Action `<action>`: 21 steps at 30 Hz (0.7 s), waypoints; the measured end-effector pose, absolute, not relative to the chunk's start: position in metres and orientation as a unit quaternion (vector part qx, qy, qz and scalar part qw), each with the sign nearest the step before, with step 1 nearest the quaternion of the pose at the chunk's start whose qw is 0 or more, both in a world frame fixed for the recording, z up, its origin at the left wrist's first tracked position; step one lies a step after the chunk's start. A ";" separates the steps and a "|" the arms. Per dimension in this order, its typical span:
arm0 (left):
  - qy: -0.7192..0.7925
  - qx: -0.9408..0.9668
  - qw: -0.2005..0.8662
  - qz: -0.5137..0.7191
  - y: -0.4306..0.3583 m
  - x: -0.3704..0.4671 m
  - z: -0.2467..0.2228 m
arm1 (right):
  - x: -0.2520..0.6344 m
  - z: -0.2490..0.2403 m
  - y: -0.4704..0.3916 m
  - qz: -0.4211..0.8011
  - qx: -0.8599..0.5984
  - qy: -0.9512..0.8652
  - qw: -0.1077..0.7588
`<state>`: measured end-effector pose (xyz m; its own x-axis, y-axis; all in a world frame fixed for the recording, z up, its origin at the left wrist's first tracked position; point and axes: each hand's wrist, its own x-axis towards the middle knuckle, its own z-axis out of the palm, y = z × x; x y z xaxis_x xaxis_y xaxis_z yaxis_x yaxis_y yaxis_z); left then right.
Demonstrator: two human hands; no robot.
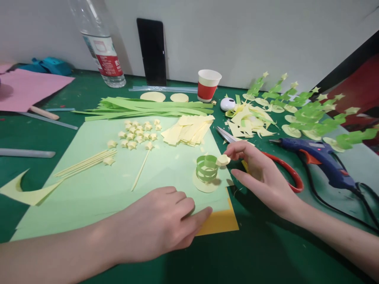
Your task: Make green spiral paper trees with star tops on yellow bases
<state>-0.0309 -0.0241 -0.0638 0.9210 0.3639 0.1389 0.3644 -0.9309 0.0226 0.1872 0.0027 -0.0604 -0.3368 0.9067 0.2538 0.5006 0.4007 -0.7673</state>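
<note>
A spiral of green paper strip (pixel 206 169) stands on a pale yellow paper disc (pixel 206 188), with a pale yellow star (pixel 223 159) at its upper right side. Beside the star is my right hand (pixel 260 173), its thumb and index finger apart; the index fingertip is very near or touching the star. My left hand (pixel 168 221) rests low over the light green sheet (pixel 106 197), index finger stretched out, the other fingers loosely bent, holding nothing. Small paper stars (pixel 139 134), thin yellow sticks (pixel 85 163) and yellow paper pieces (pixel 189 130) lie on the sheet.
Scissors (pixel 286 169) lie partly under my right hand, with a blue glue gun (pixel 322 157) and its cable beyond. Green strips (pixel 142 107), a paper cup (pixel 208 85), a bottle (pixel 103 55) and a phone (pixel 152 51) stand or lie behind. Finished-looking spirals (pixel 308 114) fill the back right.
</note>
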 end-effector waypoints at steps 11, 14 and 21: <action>-0.179 -0.973 -0.006 -0.147 -0.029 -0.035 -0.062 | 0.187 -0.060 0.003 0.305 -0.467 -0.753 0.350; -0.170 -0.972 -0.017 -0.161 -0.030 -0.032 -0.060 | 0.187 -0.059 0.003 0.313 -0.472 -0.744 0.355; -0.167 -0.980 -0.042 -0.098 -0.025 -0.027 -0.060 | 0.186 -0.060 0.004 0.323 -0.476 -0.735 0.359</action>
